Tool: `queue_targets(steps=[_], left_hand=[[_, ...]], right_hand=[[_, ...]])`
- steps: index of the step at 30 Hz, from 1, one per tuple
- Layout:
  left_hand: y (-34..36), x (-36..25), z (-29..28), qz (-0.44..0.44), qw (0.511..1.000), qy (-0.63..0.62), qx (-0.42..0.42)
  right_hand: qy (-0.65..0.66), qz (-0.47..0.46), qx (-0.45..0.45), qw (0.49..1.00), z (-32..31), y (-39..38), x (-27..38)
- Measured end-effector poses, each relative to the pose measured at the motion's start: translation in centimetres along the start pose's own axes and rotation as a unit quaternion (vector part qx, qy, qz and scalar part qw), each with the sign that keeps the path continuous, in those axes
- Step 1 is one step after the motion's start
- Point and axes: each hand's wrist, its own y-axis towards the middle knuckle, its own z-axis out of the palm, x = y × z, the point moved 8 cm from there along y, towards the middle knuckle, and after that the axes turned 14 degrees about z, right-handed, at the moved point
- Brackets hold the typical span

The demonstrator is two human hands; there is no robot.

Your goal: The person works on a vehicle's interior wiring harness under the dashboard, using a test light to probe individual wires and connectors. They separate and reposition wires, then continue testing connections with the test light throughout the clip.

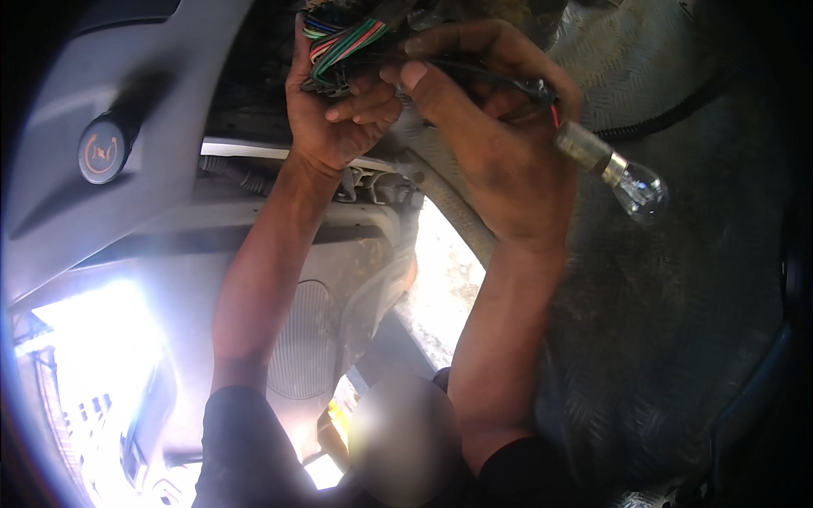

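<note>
High in the head view, my left hand (326, 127) is closed around a bundle of thin wires (349, 46) in green, red, blue and yellow. Just to its right, my right hand (517, 165) pinches a thin dark lead (461, 66) between thumb and forefinger, close to that bundle. The lead runs across the fingers to a clear glass bulb (641, 193) with a metal base, which hangs beside the back of the hand. A short red wire (555, 115) joins at the base. The lead's tip is hidden among the fingers and wires.
A grey dash panel with a round knob (103, 151) stands at the left. Below it is a door panel with a ribbed speaker grille (301, 339). Textured dark floor covering (669, 339) fills the right side, crossed by a black corrugated conduit (656, 123). Bright daylight enters lower left.
</note>
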Motion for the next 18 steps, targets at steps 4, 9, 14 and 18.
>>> queue_targets(steps=[4,9,14,18], left_hand=[[-1.1,-2.2,-4.5,0.037,0.977,0.141,-0.154],[-0.5,-1.7,-3.2,0.03,0.999,0.031,-0.019],[-0.1,-0.6,-2.2,0.017,0.998,0.032,-0.043],[-0.4,-0.4,-2.8,0.033,0.991,0.037,-0.121]], right_hand=[[-0.009,-0.026,-0.013,1.0,-0.7,0.6,-0.6],[0.05,0.027,-0.064,0.996,0.4,-0.6,-1.2],[0.05,0.011,-0.067,0.996,0.3,-0.2,-1.7],[0.091,0.004,-0.002,0.996,0.7,0.1,-0.1]])
